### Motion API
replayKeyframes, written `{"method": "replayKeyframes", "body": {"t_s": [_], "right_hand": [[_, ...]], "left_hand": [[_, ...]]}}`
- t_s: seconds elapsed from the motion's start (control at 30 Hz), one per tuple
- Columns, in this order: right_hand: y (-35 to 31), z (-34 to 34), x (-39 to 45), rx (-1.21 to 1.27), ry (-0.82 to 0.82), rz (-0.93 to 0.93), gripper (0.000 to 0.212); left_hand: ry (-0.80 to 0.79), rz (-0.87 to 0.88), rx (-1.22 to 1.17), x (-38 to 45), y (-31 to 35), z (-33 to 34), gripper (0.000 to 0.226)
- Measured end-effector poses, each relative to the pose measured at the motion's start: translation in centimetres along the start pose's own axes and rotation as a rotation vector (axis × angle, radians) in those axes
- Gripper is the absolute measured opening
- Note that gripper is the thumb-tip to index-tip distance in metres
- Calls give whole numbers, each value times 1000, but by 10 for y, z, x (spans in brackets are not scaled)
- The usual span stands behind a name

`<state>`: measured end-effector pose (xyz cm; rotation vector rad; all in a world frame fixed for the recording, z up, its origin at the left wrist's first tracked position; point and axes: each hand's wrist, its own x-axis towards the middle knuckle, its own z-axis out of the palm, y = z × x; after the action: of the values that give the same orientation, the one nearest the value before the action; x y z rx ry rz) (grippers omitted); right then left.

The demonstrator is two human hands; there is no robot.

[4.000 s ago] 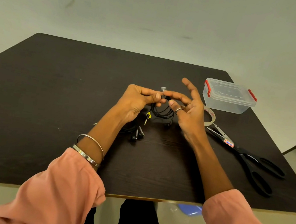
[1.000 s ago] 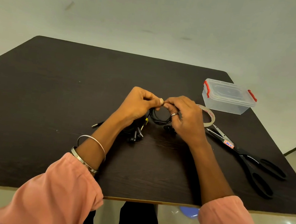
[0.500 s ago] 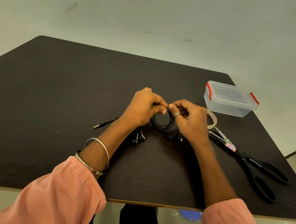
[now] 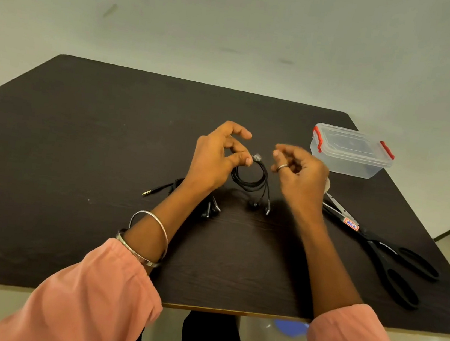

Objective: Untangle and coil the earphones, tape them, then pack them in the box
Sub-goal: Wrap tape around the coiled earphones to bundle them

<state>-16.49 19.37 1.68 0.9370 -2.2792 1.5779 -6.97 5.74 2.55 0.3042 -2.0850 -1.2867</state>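
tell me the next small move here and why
Probably carry the coiled earphones, taped at the top and pinched by the left hand, toward the box. The right hand holds nothing, so it could unclip the closed lid.

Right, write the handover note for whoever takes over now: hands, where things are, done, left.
Left hand pinches the coil at its top, where a bit of tape shows; the earbuds hang onto the table.
Right hand is off the coil, fingers loosely curled, holding nothing.
A second, loose set lies under the left wrist, its plug to the left.
Box far right, lid on. Scissors at right; tape roll mostly hidden behind the right hand.
Done: one set coiled, tape on.
Left: the second set, open box, pack.
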Motion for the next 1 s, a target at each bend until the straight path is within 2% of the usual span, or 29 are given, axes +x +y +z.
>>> {"method": "replayKeyframes", "body": {"t_s": [0.1, 0.17, 0.23, 0.3, 0.4, 0.63, 0.77, 0.9, 1.0], "right_hand": [[-6, -4, -2, 101, 53, -135, 23], [-7, -4, -3, 56, -22, -255, 21], [-3, 1, -3, -89, -109, -373, 20], [2, 4, -1, -171, -150, -410, 21], [4, 3, 1, -164, -186, -402, 21], [1, 7, -2, -164, -319, -237, 5], [-2, 4, -2, -154, -379, -120, 5], [-11, -7, -3, 96, -377, 1, 15], [-16, -13, -1, 357, -378, 106, 24]], "left_hand": [[8, -38, 12, 2, -2, -1, 37], [4, -46, 15, 2, -2, 0, 39], [12, -35, 24, 2, -3, 0, 39], [21, -31, 24, 2, -3, -1, 38], [24, -22, 12, 1, -3, -2, 35], [32, 148, 82, -2, 1, -1, 28], [7, 268, 186, 0, -5, -2, 22], [-25, 309, 316, 5, -6, -8, 15], [-20, 168, 226, 4, 0, -13, 9]]}}
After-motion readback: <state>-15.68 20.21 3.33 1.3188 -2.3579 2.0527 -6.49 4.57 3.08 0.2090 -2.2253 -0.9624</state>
